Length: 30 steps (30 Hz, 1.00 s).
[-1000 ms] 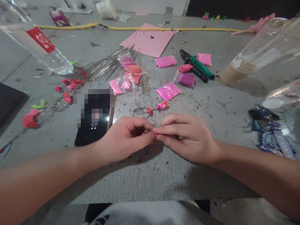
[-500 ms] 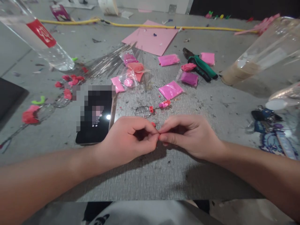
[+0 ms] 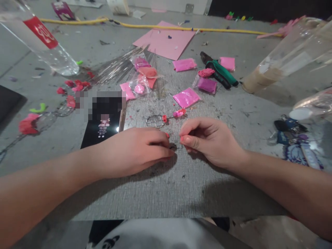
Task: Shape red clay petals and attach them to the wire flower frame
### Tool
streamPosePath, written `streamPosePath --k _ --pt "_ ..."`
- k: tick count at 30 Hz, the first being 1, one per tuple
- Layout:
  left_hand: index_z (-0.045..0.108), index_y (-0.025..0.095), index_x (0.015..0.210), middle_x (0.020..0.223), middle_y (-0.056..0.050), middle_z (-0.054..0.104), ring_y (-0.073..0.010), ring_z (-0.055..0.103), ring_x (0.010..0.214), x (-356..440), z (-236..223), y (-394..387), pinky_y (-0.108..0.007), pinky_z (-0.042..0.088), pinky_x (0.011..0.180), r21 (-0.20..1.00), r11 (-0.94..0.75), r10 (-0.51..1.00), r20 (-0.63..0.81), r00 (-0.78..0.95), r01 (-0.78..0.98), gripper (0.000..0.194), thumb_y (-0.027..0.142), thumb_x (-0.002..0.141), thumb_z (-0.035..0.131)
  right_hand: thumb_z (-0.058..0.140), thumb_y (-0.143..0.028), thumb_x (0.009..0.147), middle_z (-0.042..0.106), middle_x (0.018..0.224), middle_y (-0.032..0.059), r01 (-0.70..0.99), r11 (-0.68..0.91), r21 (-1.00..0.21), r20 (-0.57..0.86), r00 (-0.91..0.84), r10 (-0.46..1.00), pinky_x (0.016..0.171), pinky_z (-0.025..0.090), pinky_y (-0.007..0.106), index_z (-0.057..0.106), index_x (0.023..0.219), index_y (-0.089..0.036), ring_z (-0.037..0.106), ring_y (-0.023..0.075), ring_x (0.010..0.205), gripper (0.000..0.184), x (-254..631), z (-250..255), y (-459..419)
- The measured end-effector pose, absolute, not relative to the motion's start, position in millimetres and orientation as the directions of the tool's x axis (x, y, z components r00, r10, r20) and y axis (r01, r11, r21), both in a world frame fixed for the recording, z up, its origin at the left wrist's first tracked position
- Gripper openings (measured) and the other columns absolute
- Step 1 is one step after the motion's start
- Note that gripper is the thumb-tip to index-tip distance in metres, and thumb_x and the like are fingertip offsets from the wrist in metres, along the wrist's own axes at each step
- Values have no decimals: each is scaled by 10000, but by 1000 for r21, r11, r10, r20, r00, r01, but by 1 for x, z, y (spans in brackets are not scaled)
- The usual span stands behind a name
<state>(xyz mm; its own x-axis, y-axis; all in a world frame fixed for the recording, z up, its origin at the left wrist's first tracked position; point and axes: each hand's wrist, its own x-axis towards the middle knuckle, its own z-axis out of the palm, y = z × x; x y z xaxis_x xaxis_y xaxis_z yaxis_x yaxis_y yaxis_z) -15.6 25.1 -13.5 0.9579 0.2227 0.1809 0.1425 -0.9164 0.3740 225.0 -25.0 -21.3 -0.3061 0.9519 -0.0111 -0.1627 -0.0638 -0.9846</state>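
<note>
Right of centre, my right hand [image 3: 216, 143] pinches a small red piece [image 3: 182, 138]. My left hand's [image 3: 137, 150] grip I cannot tell.

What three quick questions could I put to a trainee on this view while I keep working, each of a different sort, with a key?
1. True or false: the right hand, which pinches a bit of red modeling clay, is touching the left hand.
2. Multiple choice: the handles of the pliers are A) yellow, B) green and black, C) white.
3. Fill in the blank: the phone lies nearer to the ____ hand.

Key: 1. False; 2. B; 3. left.
</note>
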Motion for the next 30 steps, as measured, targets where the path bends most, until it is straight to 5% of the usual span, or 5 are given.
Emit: streamPosePath --k 9,15,22,25,30 --pt "742 298 1233 1203 -74 707 -235 687 1006 -13 -18 18 -343 521 879 468 -837 344 42 938 285 333 194 981 551 851 -349 822 621 614 -51 -178 -73 -981 -13 -314 949 404 422 161 704 854 -169 528 60 484 235 224 -23 -25" --pt "797 250 1087 992 -55 713 -167 684 857 -11 -9 23 -265 517 778 623 -754 381 160 911 206 237 163 972 608 810 -353 870 642 671 -50 -215 -63 -975 2 -289 957 427 454 153 669 899 -178 556 55 509 226 224 -24 -25" --pt "799 236 924 785 1 657 -104 578 665 -7 -2 11 -223 472 620 991 -113 774 38 632 78 83 234 940 718 691 -307 972 637 683 -34 -161 55 -985 89 -210 974 478 467 164 631 921 -189 573 69 561 142 223 -23 -35" --pt "791 229 902 775 4 640 -96 545 639 -4 -10 5 -223 448 585 989 142 775 -82 626 -46 45 265 911 765 621 -259 1006 632 728 -20 4 254 -967 247 -219 944 513 474 190 633 940 -192 577 82 607 95 223 -22 -42" --pt "782 216 871 764 -8 633 -119 553 686 1 -17 2 -260 470 647 955 272 746 -134 653 -115 64 274 897 786 567 -177 997 624 704 -11 214 558 -802 464 -365 807 557 454 224 639 920 -170 540 87 598 106 224 -17 -45"
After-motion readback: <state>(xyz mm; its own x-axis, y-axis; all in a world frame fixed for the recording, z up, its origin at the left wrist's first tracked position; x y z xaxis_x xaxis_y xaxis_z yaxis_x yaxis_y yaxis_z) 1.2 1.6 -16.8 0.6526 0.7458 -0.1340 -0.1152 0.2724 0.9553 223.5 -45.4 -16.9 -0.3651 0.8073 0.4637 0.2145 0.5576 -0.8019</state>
